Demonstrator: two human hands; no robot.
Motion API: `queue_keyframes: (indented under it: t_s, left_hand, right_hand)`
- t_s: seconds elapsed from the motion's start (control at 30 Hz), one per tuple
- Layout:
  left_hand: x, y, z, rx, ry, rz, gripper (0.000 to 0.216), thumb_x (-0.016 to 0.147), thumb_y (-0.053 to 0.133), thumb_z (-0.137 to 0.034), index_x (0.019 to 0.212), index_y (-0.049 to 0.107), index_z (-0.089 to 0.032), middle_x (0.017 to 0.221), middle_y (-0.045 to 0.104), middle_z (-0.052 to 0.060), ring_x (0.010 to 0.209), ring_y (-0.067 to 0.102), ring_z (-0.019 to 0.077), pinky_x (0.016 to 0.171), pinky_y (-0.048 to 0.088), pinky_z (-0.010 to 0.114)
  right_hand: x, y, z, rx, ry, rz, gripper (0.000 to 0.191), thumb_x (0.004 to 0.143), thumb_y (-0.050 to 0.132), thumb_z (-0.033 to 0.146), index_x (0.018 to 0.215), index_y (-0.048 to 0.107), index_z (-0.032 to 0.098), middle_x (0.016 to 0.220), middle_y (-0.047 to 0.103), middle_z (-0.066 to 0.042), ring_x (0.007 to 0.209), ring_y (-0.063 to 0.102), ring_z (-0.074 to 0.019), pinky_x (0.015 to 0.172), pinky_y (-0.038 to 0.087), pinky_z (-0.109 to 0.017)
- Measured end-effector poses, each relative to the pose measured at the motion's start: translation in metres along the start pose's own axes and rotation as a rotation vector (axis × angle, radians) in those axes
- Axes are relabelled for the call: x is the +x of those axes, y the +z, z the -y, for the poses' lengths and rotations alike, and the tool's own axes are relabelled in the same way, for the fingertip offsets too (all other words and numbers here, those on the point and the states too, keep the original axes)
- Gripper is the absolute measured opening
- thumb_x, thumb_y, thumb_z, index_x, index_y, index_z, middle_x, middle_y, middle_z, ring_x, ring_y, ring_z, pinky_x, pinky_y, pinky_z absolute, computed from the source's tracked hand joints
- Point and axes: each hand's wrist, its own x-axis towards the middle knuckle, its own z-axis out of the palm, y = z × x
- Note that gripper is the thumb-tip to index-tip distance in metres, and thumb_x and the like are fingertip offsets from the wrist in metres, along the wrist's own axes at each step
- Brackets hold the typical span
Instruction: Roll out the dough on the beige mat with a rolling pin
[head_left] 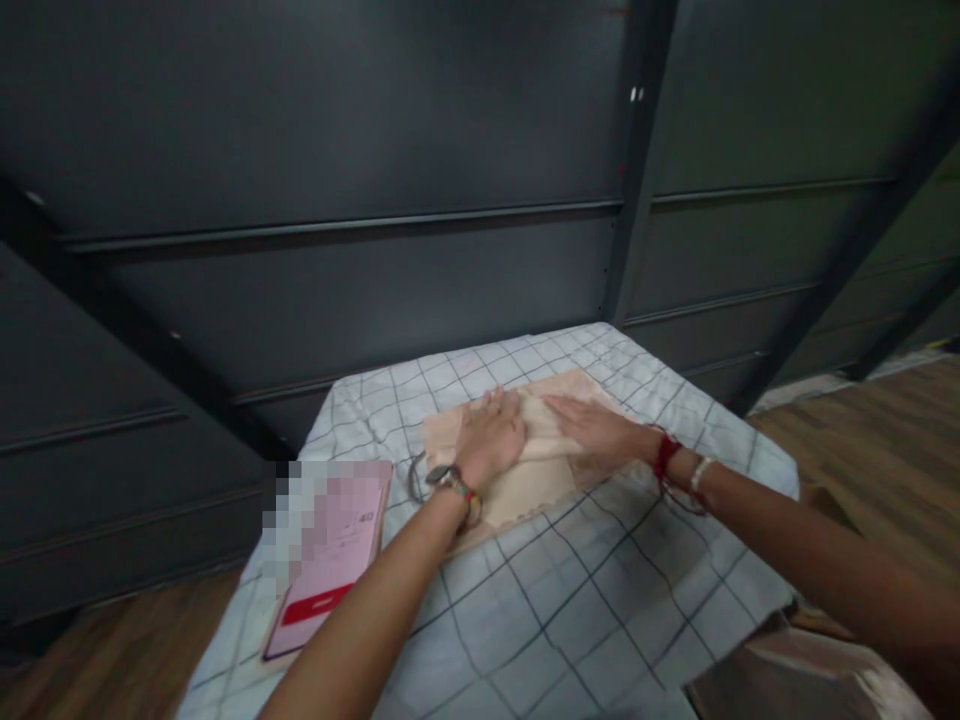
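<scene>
Both my hands lie on a beige piece of fabric (529, 490) with a wavy lower edge, which is spread on a checked cloth. My left hand (491, 430) rests flat on its left half, fingers stretched away from me. My right hand (592, 425) presses flat on the right half, its fingers extended toward the left hand. A paler folded strip shows between the two hands. A thin dark loop (415, 478) pokes out at the fabric's left side, beside my watch. What kind of garment or cloth the fabric is, I cannot tell.
The white checked tablecloth (570, 600) covers a small table. A phone (337, 560) with a lit pink screen lies at the left edge. Dark metal panels (390, 300) stand right behind the table. Brown material (795, 670) sits at the lower right, above a wooden floor (900, 430).
</scene>
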Motion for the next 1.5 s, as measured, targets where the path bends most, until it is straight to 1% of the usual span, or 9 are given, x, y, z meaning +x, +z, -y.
queue_keyframes:
  t_s: [0.1,0.27,0.43,0.6,0.77,0.93,1.13,1.37,1.5]
  left_hand:
    - [0.003,0.0,-0.002,-0.017,-0.043,0.019,0.055,0.092,0.024,-0.028,0.146,0.027,-0.019,0.149,0.032,0.007,0.139,0.024,0.0258,0.111,0.021,0.049]
    - [-0.007,0.009,-0.006,0.025,0.062,-0.104,0.056,0.092,0.022,-0.029,0.147,0.021,-0.018,0.151,0.027,0.008,0.14,0.02,0.0224,0.113,0.013,0.048]
    - [0.003,0.009,-0.007,-0.025,-0.071,0.025,0.055,0.092,0.021,-0.028,0.146,0.025,-0.018,0.15,0.03,0.008,0.139,0.024,0.0249,0.11,0.02,0.052]
    - [-0.015,0.01,-0.014,0.009,0.071,-0.085,0.056,0.092,0.021,-0.028,0.146,0.024,-0.015,0.151,0.027,0.009,0.14,0.02,0.0226,0.113,0.015,0.048]
    - [0.002,0.008,-0.014,-0.056,-0.105,0.041,0.059,0.092,0.02,-0.028,0.147,0.019,-0.008,0.151,0.025,0.014,0.139,0.022,0.0272,0.109,0.021,0.052]
    - [-0.021,0.014,-0.019,-0.001,0.057,-0.075,0.057,0.092,0.025,-0.029,0.147,0.021,-0.014,0.15,0.03,0.011,0.138,0.025,0.0242,0.111,0.02,0.047]
    - [-0.031,0.02,-0.026,0.055,0.033,-0.217,0.054,0.093,0.027,-0.028,0.144,0.027,-0.008,0.145,0.037,0.016,0.136,0.03,0.0269,0.11,0.025,0.046]
    - [-0.061,0.013,0.015,0.053,0.149,-0.131,0.053,0.097,0.019,-0.043,0.142,0.033,-0.018,0.148,0.034,0.008,0.138,0.027,0.0207,0.11,0.026,0.039]
    - [-0.069,-0.003,0.042,0.074,0.092,-0.122,0.057,0.098,0.016,-0.047,0.143,0.031,-0.015,0.15,0.03,0.011,0.139,0.023,0.0207,0.112,0.023,0.036]
  right_hand:
    - [0.005,-0.002,-0.005,0.0,0.101,0.045,0.051,0.093,0.027,0.023,0.14,0.037,0.009,0.145,0.037,-0.013,0.135,0.032,-0.0258,0.111,0.029,-0.043]
    - [-0.016,-0.001,-0.001,0.005,-0.033,0.061,0.05,0.095,0.026,0.028,0.143,0.033,0.015,0.148,0.032,-0.01,0.137,0.027,-0.0226,0.112,0.025,-0.046]
    - [-0.006,-0.007,0.005,-0.06,0.071,-0.007,0.049,0.094,0.023,0.022,0.141,0.037,0.019,0.143,0.043,-0.009,0.133,0.037,-0.0215,0.111,0.027,-0.048]
    - [-0.027,0.001,0.013,-0.104,0.024,-0.076,0.05,0.093,0.024,0.023,0.141,0.038,0.021,0.144,0.04,-0.007,0.135,0.032,-0.0231,0.112,0.021,-0.052]
    - [-0.027,-0.004,0.009,-0.114,-0.033,-0.101,0.052,0.09,0.033,0.024,0.143,0.034,0.026,0.147,0.037,-0.001,0.136,0.029,-0.0266,0.111,0.022,-0.055]
    - [-0.038,0.003,0.017,-0.121,-0.109,-0.136,0.048,0.094,0.026,0.026,0.139,0.041,0.018,0.14,0.046,-0.01,0.131,0.039,-0.026,0.108,0.03,-0.054]
    - [-0.051,0.012,0.019,-0.143,-0.193,-0.211,0.042,0.095,0.033,0.034,0.127,0.052,0.014,0.127,0.058,-0.012,0.124,0.048,-0.0241,0.101,0.043,-0.042]
    - [-0.061,0.002,0.035,-0.438,-0.22,-0.248,0.027,0.091,0.047,0.03,0.11,0.06,0.015,0.091,0.067,-0.01,0.081,0.062,-0.0219,0.07,0.051,-0.035]
    - [-0.05,-0.02,0.039,-0.476,-0.245,-0.261,0.029,0.091,0.049,0.034,0.114,0.058,0.019,0.094,0.066,-0.009,0.079,0.061,-0.0223,0.066,0.048,-0.034]
